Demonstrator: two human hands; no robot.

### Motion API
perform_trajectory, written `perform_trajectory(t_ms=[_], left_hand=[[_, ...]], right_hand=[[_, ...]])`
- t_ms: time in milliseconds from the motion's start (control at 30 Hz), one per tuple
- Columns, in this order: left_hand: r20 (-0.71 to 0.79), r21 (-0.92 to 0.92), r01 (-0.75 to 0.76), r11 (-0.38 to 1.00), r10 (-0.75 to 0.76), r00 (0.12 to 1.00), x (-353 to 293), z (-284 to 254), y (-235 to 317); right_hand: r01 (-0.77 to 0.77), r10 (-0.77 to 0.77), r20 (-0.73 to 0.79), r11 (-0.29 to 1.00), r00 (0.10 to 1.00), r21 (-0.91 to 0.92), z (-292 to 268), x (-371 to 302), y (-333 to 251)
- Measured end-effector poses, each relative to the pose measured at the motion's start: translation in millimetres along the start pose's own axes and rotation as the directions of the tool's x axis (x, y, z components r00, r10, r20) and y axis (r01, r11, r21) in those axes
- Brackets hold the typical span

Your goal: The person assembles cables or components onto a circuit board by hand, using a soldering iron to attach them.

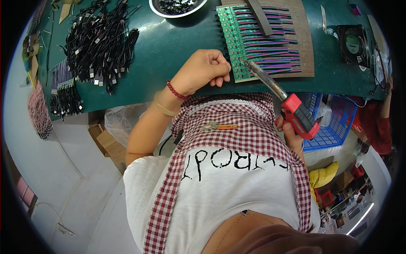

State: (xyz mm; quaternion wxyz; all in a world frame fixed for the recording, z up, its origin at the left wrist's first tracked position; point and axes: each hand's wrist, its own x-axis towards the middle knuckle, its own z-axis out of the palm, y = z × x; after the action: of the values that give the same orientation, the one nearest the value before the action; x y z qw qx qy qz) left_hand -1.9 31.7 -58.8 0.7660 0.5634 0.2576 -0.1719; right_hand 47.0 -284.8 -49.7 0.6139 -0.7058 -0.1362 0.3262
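My right hand (290, 134) is wrapped round the red and black handle of a soldering iron (270, 82). The iron's tip reaches the lower part of a panel of green circuit boards (233, 42). Rows of thin black, pink and blue wires (270, 53) run rightward from the boards. At the panel's lower left edge, my left hand (209, 70) is closed, thumb and forefinger pinched together. Whatever is between those fingers is too small to make out. Small black pieces stick out along the panel's left edge. A flat grey bar (260, 17) lies across the upper wires.
The panel rests on a brown board (308, 51) on a green table (177, 40). Black cables (99, 42) are heaped at the left. A white bowl (154, 9) of small black parts stands at the back. At the right are a black fan (353, 45) and, below the table, a blue crate (327, 144).
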Motion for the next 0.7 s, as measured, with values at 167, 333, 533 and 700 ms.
perform_trajectory(t_ms=[167, 333, 533, 700], left_hand=[[-0.030, -0.027, -0.013, 1.000, 0.012, 0.999, -1.8, 2.2, -2.9], [-0.045, -0.017, -0.026, 1.000, 0.025, 0.999, -2.1, 3.8, -3.9], [-0.040, -0.005, -0.022, 1.000, 0.021, 0.999, -2.5, 3.2, -3.9], [-0.043, 0.005, -0.025, 1.000, 0.025, 0.999, -2.0, 3.9, -2.9]], right_hand=[[0.108, -0.111, 0.014, 0.917, 0.994, -0.385, -6.0, -1.8, 15.3], [0.080, -0.086, -0.008, 0.958, 0.996, -0.274, -0.1, -0.1, 14.6], [0.104, -0.090, 0.054, 0.909, 0.994, -0.404, -0.1, 1.6, 14.4], [0.117, -0.104, 0.054, 0.904, 0.993, -0.411, -0.3, 2.4, 15.3]])
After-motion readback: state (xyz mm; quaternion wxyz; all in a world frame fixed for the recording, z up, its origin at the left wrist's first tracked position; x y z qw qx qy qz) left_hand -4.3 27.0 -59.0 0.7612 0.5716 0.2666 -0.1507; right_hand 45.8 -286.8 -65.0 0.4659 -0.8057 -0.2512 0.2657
